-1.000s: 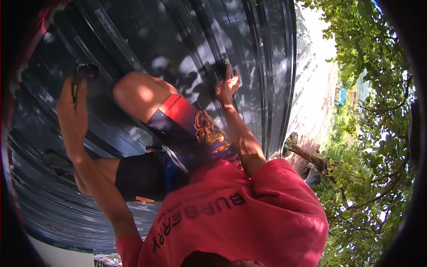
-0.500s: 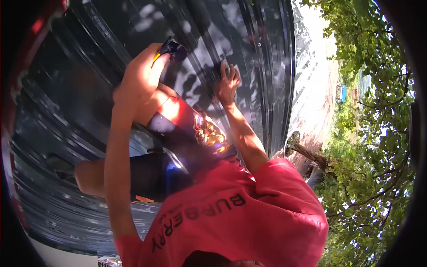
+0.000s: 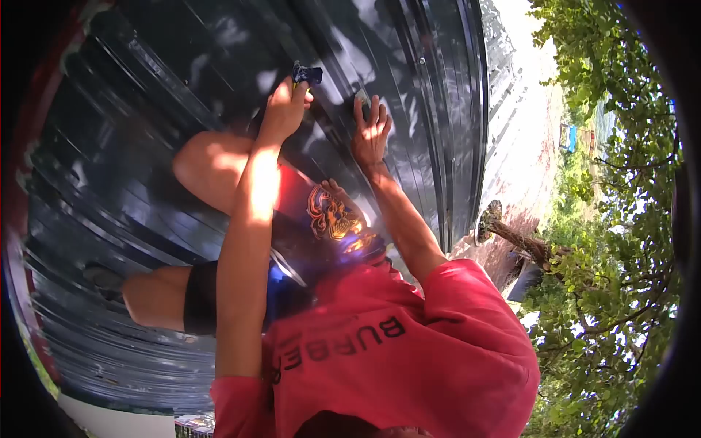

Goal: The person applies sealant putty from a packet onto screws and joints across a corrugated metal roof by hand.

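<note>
My left hand [image 3: 288,109] is closed around a small dark blue tool with a yellow part [image 3: 308,75], whose exact kind I cannot make out. It is just over the dark ribbed metal sheeting [image 3: 241,87]; whether the tool touches the metal is unclear. To its right, my right hand [image 3: 372,135] rests palm down on the same sheeting, fingers stretched and apart, with nothing visible in its grip. A raised rib of the sheeting runs between the two hands.
I am sitting or crouching on the sheeting, my bent knee [image 3: 208,164] beside my left forearm. The curved right edge of the sheeting [image 3: 483,109] borders bright ground. A tree trunk [image 3: 522,241] and leafy branches [image 3: 606,306] stand at the right.
My left hand has moved to the right with the tool, nearer my right hand, and its forearm now crosses in front of my leg. My right hand has barely shifted.
</note>
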`<move>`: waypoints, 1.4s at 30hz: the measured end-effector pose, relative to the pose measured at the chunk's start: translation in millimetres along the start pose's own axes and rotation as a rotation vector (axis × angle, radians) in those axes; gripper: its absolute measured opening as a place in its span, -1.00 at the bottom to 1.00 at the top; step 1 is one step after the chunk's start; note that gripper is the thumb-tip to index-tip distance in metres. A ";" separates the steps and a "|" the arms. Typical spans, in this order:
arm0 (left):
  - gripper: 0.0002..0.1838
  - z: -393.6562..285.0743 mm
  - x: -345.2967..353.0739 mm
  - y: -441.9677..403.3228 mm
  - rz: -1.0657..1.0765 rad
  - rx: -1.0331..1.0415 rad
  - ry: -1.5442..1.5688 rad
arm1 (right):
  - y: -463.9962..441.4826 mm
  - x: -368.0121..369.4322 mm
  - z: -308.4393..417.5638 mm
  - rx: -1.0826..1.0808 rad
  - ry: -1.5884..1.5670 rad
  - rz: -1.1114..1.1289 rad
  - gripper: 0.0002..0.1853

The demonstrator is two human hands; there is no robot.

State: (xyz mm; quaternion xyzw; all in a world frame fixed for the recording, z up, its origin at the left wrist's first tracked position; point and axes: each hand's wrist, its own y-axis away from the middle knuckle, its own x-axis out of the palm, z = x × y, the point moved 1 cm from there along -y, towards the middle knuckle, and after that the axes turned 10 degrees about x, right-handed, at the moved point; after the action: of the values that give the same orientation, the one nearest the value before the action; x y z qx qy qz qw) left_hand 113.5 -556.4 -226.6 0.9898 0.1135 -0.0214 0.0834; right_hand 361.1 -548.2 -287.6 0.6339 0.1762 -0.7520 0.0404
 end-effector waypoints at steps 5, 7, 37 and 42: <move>-0.62 7.8 4.5 -4.4 0.026 -0.088 0.001 | 20.3 -3.4 -6.2 0.087 0.091 0.134 -0.06; -0.62 8.5 8.1 -5.7 0.026 -0.117 -0.009 | 11.7 -10.3 -2.7 0.051 0.016 0.107 -0.07; -0.67 13.9 4.1 8.0 0.053 -0.014 -0.066 | 26.9 3.1 20.0 0.161 0.050 0.125 -0.16; -0.67 3.3 2.9 12.2 0.042 -0.030 -0.101 | 31.7 0.4 2.1 0.153 0.040 0.138 -0.10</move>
State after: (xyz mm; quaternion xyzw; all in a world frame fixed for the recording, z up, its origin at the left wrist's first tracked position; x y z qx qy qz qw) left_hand 119.0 -568.0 -228.0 0.9882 0.0887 -0.0679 0.1044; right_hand 368.1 -578.5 -294.5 0.6608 0.0750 -0.7457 0.0403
